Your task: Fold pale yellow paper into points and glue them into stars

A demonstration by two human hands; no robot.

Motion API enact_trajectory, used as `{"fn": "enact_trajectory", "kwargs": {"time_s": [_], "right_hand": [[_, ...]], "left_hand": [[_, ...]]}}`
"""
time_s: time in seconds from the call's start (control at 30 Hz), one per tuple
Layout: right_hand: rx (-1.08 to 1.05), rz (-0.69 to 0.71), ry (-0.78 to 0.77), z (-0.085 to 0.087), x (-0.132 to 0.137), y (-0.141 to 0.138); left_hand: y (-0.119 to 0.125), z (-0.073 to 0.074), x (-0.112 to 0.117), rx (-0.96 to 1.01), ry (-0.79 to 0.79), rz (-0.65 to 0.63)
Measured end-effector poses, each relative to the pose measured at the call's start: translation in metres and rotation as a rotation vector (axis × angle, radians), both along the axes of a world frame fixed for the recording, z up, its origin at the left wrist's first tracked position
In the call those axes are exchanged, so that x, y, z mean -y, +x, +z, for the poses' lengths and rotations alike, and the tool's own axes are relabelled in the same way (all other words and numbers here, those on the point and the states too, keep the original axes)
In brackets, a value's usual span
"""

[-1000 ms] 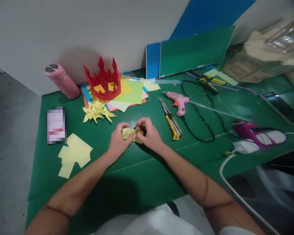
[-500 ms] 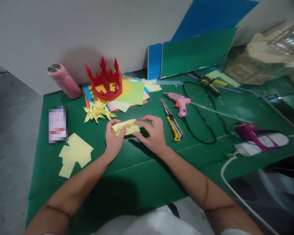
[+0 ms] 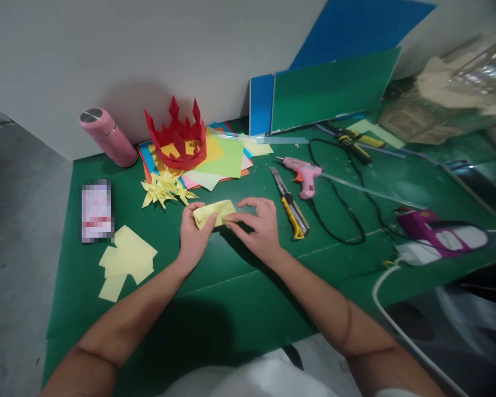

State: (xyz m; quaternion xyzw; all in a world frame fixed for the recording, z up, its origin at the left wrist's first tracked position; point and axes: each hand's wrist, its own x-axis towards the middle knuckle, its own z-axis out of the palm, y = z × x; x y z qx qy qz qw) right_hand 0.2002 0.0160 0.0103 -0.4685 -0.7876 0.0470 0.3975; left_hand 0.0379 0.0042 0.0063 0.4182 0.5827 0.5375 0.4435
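Note:
A small folded piece of yellow paper (image 3: 213, 213) is held just over the green table (image 3: 231, 292). My left hand (image 3: 193, 237) grips its left end, thumb on the front face. At the lower right edge, my right hand (image 3: 259, 227) pinches the paper between thumb and a finger, its index finger raised at the corner. Beyond my left hand lies a pile of folded yellow paper pieces (image 3: 164, 187). To the left, loose yellow paper squares (image 3: 130, 253) are spread out. A red folded-paper crown (image 3: 182, 144) stands on coloured paper sheets (image 3: 229, 157) at the back.
Right of my hands lie a yellow utility knife (image 3: 292, 209) and a pink glue gun (image 3: 305, 172) with its black cord. A pink bottle (image 3: 111, 138) and a blurred-out phone (image 3: 97, 212) are on the left. A purple box (image 3: 421, 226) with a white plug sits at the right.
The yellow paper has turned so that a flatter face shows. My right fingers have shifted down to its lower right edge. My left hand has moved slightly to the right.

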Motion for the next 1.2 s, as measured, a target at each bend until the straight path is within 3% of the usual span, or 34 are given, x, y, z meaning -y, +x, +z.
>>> {"fn": "enact_trajectory", "kwargs": {"time_s": [0.23, 0.43, 0.6, 0.83, 1.1, 1.2], "right_hand": [[0.109, 0.058, 0.145, -0.0014, 0.0016, 0.0029], [0.154, 0.1, 0.086, -0.0025, 0.0011, 0.0045], [0.168, 0.115, 0.129, -0.0032, 0.0004, 0.0045], [0.163, 0.113, 0.034, -0.0025, 0.0002, 0.0043], [0.243, 0.082, 0.165, -0.0001, -0.0001, 0.0039], [0.252, 0.079, 0.149, -0.0001, 0.0, 0.0038]], "left_hand": [[0.0006, -0.0033, -0.0018, 0.057, -0.055, -0.05], [0.0019, -0.0054, -0.0034, 0.138, -0.052, -0.037], [0.0019, -0.0047, -0.0039, 0.176, -0.073, -0.042], [0.0022, -0.0042, -0.0033, 0.166, -0.084, -0.082], [0.0022, -0.0053, -0.0034, 0.181, -0.079, -0.078], [0.002, -0.0046, -0.003, 0.177, -0.077, -0.077]]}}
